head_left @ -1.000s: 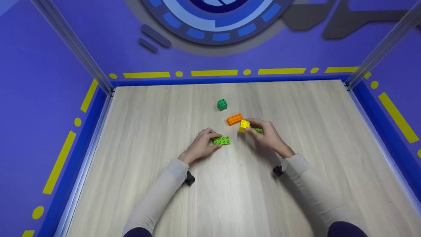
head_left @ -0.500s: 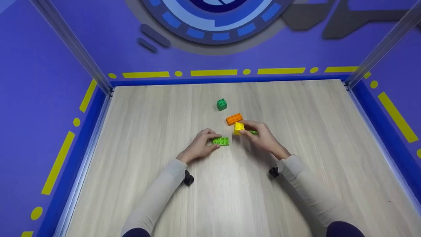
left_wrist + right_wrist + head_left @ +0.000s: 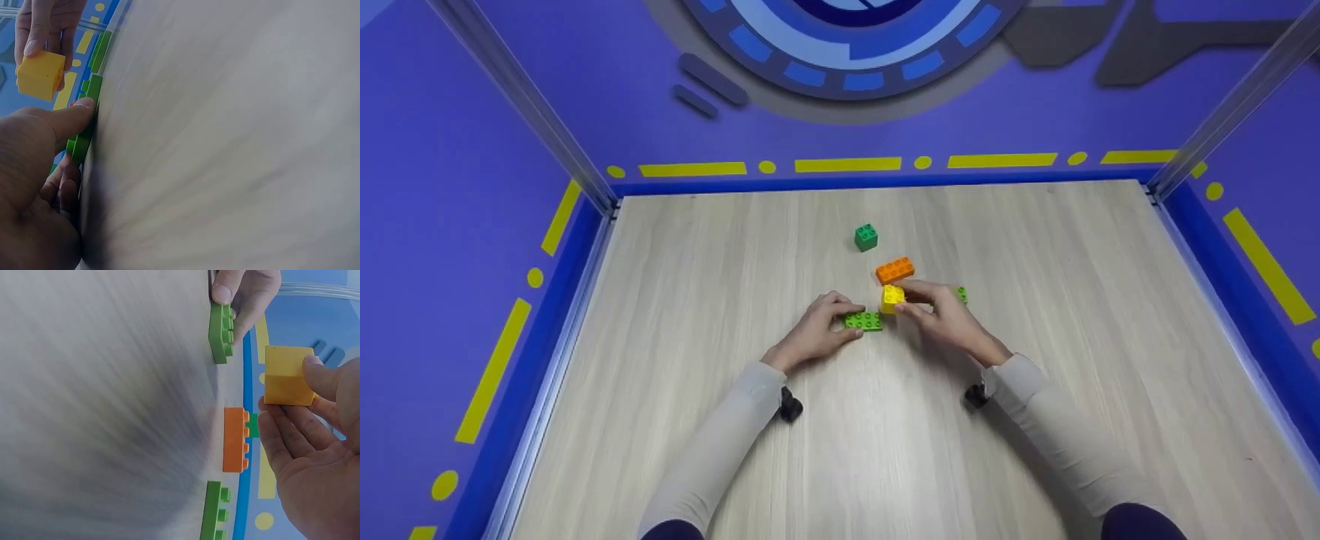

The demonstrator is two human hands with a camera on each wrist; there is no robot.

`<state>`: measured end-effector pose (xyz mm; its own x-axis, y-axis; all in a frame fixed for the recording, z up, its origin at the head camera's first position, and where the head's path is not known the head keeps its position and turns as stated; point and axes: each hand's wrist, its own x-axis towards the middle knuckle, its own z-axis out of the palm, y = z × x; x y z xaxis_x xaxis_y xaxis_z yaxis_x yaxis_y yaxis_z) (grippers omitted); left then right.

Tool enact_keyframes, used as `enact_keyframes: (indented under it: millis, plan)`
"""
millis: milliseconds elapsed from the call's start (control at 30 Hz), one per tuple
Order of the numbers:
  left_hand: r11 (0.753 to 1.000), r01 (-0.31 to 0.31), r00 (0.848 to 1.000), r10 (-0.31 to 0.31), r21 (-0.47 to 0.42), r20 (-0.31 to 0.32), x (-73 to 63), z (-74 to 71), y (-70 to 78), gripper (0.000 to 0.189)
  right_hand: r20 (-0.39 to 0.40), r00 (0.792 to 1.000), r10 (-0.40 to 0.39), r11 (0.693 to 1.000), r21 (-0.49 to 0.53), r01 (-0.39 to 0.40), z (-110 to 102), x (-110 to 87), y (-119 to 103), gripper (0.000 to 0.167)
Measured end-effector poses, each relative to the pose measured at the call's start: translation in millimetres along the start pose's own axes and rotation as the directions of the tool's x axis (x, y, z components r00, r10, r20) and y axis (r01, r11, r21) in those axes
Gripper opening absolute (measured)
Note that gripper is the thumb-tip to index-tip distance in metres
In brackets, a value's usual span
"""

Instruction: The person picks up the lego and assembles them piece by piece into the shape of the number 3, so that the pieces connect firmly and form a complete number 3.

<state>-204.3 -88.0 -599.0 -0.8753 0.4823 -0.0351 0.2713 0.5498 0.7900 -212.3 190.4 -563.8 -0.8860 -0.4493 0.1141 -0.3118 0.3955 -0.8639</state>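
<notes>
My left hand (image 3: 819,330) holds a flat light green building brick (image 3: 863,322) on the table, thumb on the near side and fingers on the far side. In the left wrist view the thumb presses along that green brick (image 3: 85,121). My right hand (image 3: 949,319) pinches a yellow brick (image 3: 893,298) between thumb and fingers. It hangs above the table, just right of the green brick and a little higher. The right wrist view shows the yellow brick (image 3: 288,376) clear of the table, the thumb on one side of it.
An orange brick (image 3: 895,270) lies just beyond the yellow one. Farther back stands a dark green brick (image 3: 866,237). Another light green brick (image 3: 961,295) is partly hidden behind my right hand. Blue panels (image 3: 840,135) border the wooden tabletop (image 3: 697,255).
My right hand has carried the yellow brick left and nearer to me, toward the light green brick. The left hand has stayed on its brick.
</notes>
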Motion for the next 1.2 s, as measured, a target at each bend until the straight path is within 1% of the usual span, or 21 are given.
enact_keyframes:
  millis: [267, 467, 767, 900, 1133, 1200]
  plan:
    - [1.0, -0.003, 1.0, 0.003, 0.004, 0.005, 1.2, -1.4, -1.7, 0.043, 0.022, 1.0, 0.001, 1.0, -0.025, 0.0, 6, 0.7, -1, 0.045]
    - [1.0, -0.015, 1.0, 0.015, 0.003, 0.008, 1.1, -2.2, -0.5, 0.04, 0.037, 0.999, 0.002, 1.0, -0.013, -0.001, 10, 2.5, -3, 0.046]
    - [1.0, -0.001, 1.0, 0.001, 0.019, 0.012, 2.2, -3.5, 1.1, 0.04, 0.039, 0.999, 0.031, 0.999, 0.018, -0.031, 16, 4.4, 1, 0.045]
    - [1.0, -0.009, 1.0, 0.008, 0.021, 0.013, 3.3, -3.4, 1.4, 0.04, 0.036, 0.999, 0.037, 0.999, 0.028, -0.038, 17, 4.7, 2, 0.045]
    - [1.0, -0.01, 1.0, 0.009, 0.025, 0.008, 2.5, -2.5, -1.1, 0.04, 0.044, 0.999, 0.006, 1.0, 0.028, -0.007, 20, 5.7, 2, 0.042]
    - [1.0, -0.013, 1.0, 0.013, 0.026, 0.007, 2.3, -2.1, -1.9, 0.04, 0.05, 0.999, 0.008, 0.999, 0.032, -0.01, 21, 5.5, 1, 0.041]
